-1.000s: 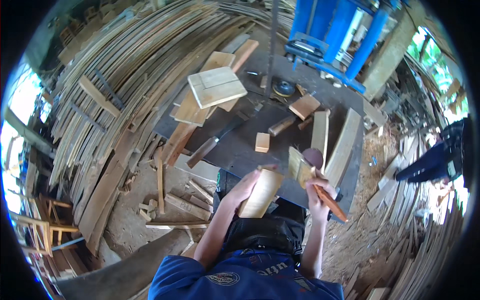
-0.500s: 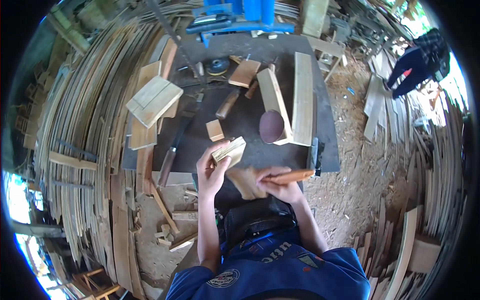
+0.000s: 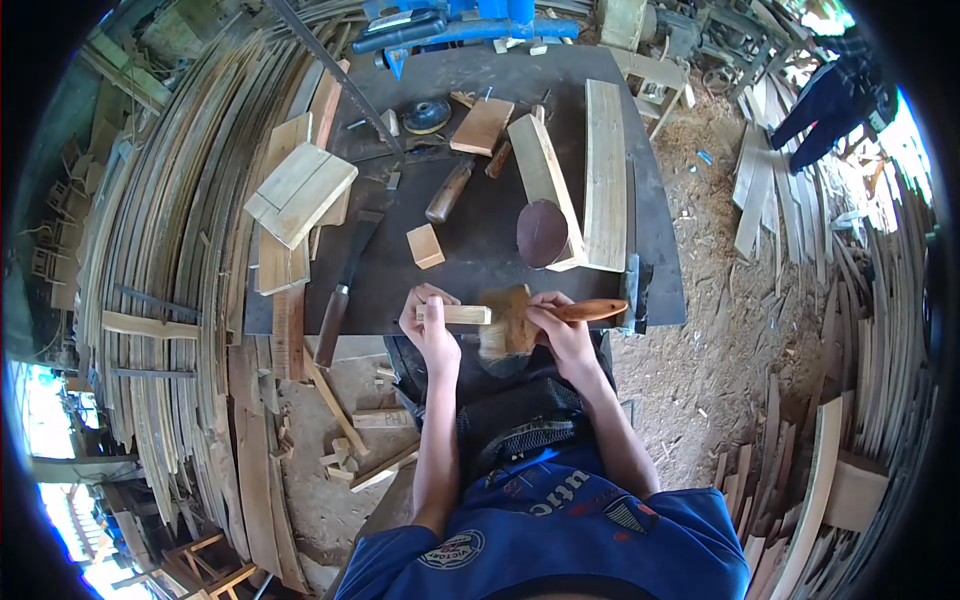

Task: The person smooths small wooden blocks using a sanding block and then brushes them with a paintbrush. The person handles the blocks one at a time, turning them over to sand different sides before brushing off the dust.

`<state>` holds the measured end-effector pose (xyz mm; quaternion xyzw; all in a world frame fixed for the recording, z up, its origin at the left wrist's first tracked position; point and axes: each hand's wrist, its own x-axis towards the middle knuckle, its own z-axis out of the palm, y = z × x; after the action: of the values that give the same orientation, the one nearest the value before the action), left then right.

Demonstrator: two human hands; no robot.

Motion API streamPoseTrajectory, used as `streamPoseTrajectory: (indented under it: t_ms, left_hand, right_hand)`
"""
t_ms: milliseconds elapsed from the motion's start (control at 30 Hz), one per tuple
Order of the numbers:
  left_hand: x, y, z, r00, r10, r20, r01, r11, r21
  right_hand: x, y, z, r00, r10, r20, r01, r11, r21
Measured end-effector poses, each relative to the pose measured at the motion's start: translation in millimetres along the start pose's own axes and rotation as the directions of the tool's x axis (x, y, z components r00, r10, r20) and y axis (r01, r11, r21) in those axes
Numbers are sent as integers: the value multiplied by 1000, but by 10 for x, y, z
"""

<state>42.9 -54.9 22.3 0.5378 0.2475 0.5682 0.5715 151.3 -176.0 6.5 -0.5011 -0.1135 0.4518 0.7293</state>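
Observation:
My left hand [image 3: 428, 330] grips a short pale wooden block [image 3: 462, 314] at the near edge of the dark workbench [image 3: 480, 250]. My right hand [image 3: 562, 335] holds a wide paintbrush [image 3: 545, 315] by its orange wooden handle. The bristles sit just right of the block, touching or almost touching its end. Both hands hover over my lap, just in front of the bench.
On the bench lie a small wood cube [image 3: 426, 246], a chisel with a dark handle [image 3: 342, 290], a round brown sanding pad [image 3: 542, 233], long planks [image 3: 604, 175] and a grinding disc [image 3: 427, 115]. Stacked wood strips [image 3: 190, 250] fill the left; sawdust and offcuts cover the ground.
The view has swung and settled over the bench. The block has turned from tilted upright to lying flat in my left hand, and the brush has come against its end.

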Motion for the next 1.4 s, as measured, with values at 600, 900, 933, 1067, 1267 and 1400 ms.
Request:
streamPoseTrajectory:
  t_ms: [600, 900, 933, 1067, 1267, 1400]
  left_hand:
    - [46, -22, -36, 999, 25, 48, -27, 999, 41]
    - [71, -41, -7, 999, -14, 50, 11, 999, 53]
    - [71, -45, -16, 999, -20, 47, 18, 999, 44]
    - [68, -67, -50, 998, -43, 43, 41, 998, 56]
    - [152, -113, 77, 998, -43, -53, 51, 984, 171]
    - [341, -238, 176, 997, 77, -11, -69, 937, 342]
  right_hand:
    - [-77, -168, -174, 979, -42, 198, 11, 988, 155]
    - [22, -81, -226, 954, -249, 168, 299, 841, -451]
    - [9, -55, -199, 981, -181, 72, 195, 921, -338]
    - [-77, -181, -237, 963, -209, 171, 177, 967, 182]
    - [-34, -208, -270, 926, -262, 270, 214, 957, 195]
    - [28, -119, -290, 979, -169, 112, 158, 982, 101]
